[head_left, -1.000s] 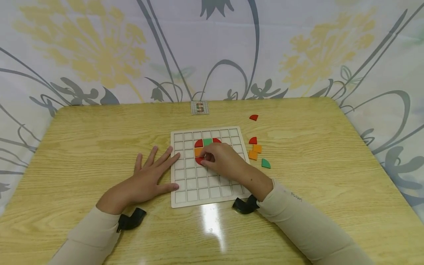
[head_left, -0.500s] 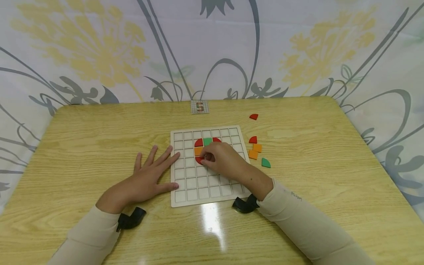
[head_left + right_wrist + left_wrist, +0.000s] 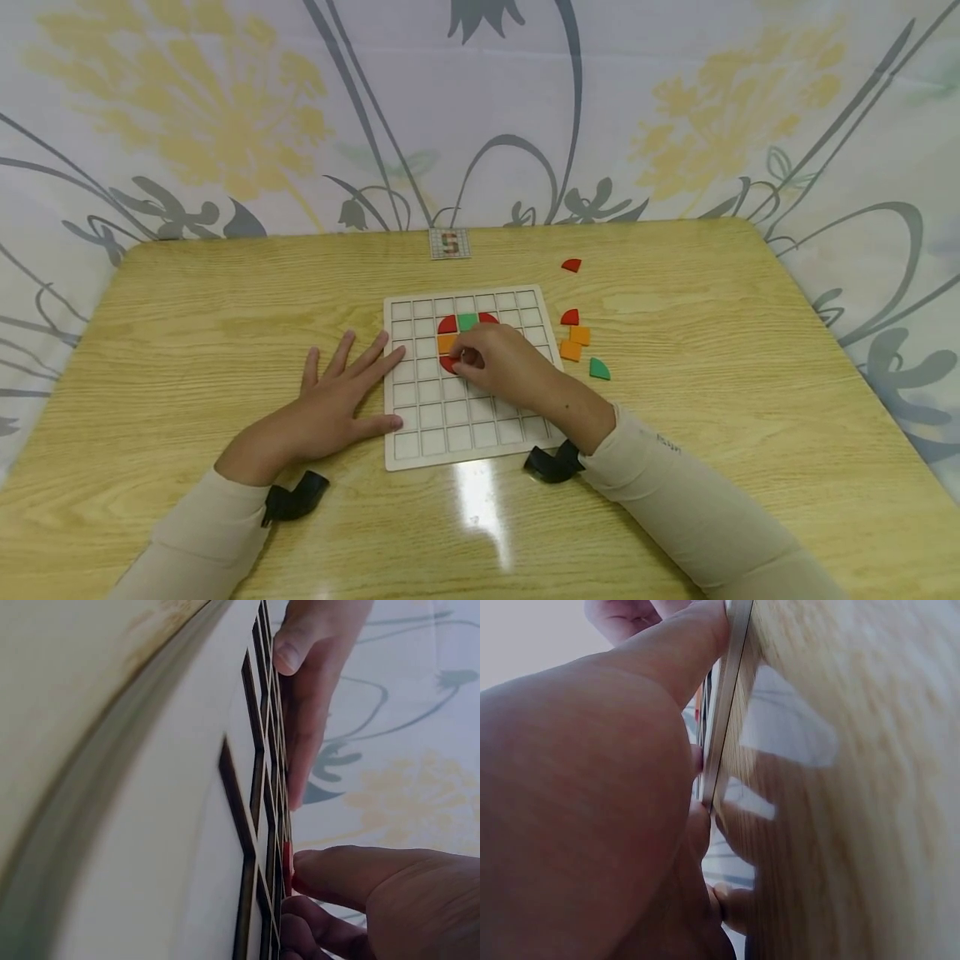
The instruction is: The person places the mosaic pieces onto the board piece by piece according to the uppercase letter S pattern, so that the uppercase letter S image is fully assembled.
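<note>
On the wooden table lies a white grid board point(image 3: 431, 417). My left hand point(image 3: 322, 417) is spread flat, with its thumb and some fingertips on the board's left edge. Over the board's middle, my right hand point(image 3: 506, 362) curls thumb and index finger at a red quarter-circle tile point(image 3: 448, 364), pinching it low in its cell. The same red tile point(image 3: 287, 862) shows by the thumb tip in the right wrist view. Above it sit an orange square tile point(image 3: 447, 343), a red quarter-circle point(image 3: 447, 325), a green square point(image 3: 468, 321) and another red quarter-circle point(image 3: 488, 317). My right hand hides other cells.
Right of the board lie two loose orange squares point(image 3: 580, 335), a red quarter-circle point(image 3: 570, 317) and a green quarter-circle point(image 3: 599, 368). Another red quarter-circle point(image 3: 572, 265) lies farther back. A small patterned card point(image 3: 450, 243) rests at the table's back edge, before a floral cloth.
</note>
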`<state>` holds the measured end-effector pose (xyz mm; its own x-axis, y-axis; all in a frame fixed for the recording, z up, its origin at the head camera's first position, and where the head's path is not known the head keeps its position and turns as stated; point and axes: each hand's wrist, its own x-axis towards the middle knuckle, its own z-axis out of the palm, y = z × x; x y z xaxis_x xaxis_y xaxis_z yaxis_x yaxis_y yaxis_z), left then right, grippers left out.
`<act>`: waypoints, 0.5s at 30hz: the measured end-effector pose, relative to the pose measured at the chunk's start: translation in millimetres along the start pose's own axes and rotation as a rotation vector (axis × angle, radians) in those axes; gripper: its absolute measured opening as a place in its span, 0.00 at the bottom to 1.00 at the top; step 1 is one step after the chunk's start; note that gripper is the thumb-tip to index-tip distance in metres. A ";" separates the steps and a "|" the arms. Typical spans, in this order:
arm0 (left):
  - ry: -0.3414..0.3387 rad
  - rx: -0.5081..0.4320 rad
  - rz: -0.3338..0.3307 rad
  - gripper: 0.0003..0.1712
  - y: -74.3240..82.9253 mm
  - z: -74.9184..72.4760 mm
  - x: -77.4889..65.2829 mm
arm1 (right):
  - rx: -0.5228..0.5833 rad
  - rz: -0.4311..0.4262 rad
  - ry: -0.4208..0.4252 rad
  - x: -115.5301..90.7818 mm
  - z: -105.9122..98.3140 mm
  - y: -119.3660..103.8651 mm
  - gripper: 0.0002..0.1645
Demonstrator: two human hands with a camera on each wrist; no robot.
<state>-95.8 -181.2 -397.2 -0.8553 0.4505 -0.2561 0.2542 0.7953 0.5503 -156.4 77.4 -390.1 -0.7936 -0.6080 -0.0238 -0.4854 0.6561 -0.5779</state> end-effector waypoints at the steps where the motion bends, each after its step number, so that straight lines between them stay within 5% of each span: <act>1: -0.001 -0.002 0.000 0.50 0.6 -0.6 -0.1 | 0.004 -0.003 -0.002 -0.1 -0.7 0.1 0.05; 15: 0.029 -0.007 0.009 0.50 -3.2 3.8 0.5 | 0.046 -0.064 0.117 -6.1 -25.4 3.2 0.07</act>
<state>-95.4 -182.0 -402.1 -0.8657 0.4459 -0.2275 0.2594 0.7883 0.5579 -162.4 94.6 -371.1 -0.8003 -0.5899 0.1075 -0.5208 0.5950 -0.6122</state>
